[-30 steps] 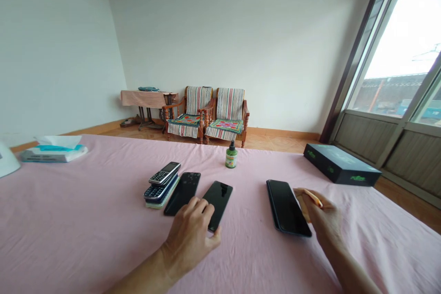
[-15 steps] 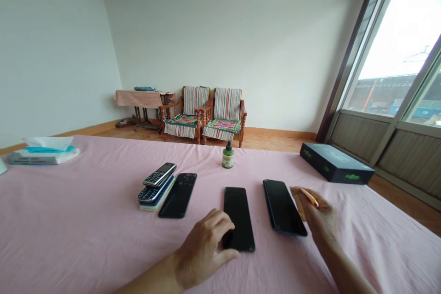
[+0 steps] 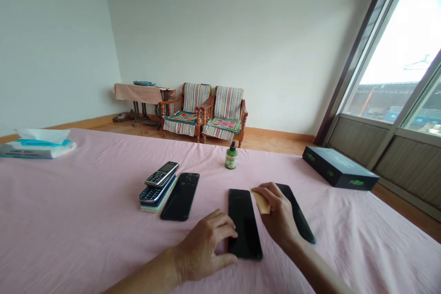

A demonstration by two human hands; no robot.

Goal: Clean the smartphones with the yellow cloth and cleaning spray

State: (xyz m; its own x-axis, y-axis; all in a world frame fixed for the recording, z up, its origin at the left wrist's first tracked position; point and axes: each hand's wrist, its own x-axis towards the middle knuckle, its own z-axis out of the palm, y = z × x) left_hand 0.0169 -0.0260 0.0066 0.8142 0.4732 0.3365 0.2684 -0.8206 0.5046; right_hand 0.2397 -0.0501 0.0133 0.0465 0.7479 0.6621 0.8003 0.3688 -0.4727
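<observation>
Fingertips [image 3: 231, 228] of the left hand [image 3: 203, 250] rest on the left long edge of a black smartphone [image 3: 244, 223], fingers spread slightly, thumb lying on the cloth beside the phone's near left corner; palm down, not closed around anything. Right hand [image 3: 279, 218] pinched shut on a small tan cloth pad [image 3: 261, 202], thumb and fingers together on it, pad held just over the phone's far right corner; whether pad touches glass, cannot tell. Phone lies flat, screen dark, long axis running away from the near edge of the table [image 3: 69, 220], roughly at the middle of the pink cover. A second black smartphone [image 3: 300, 220] lies just to the right, partly hidden under the right hand and wrist. To the left: a third black smartphone [image 3: 180, 189], flat, and touching its left side a stack of keypad phones [image 3: 159, 183], top one tilted. Green spray bottle [image 3: 231, 155] upright toward the far edge, well apart from both hands. Dark flat box [image 3: 339, 168] at the far right corner; tissue pack [image 3: 37, 143] at the far left edge.
</observation>
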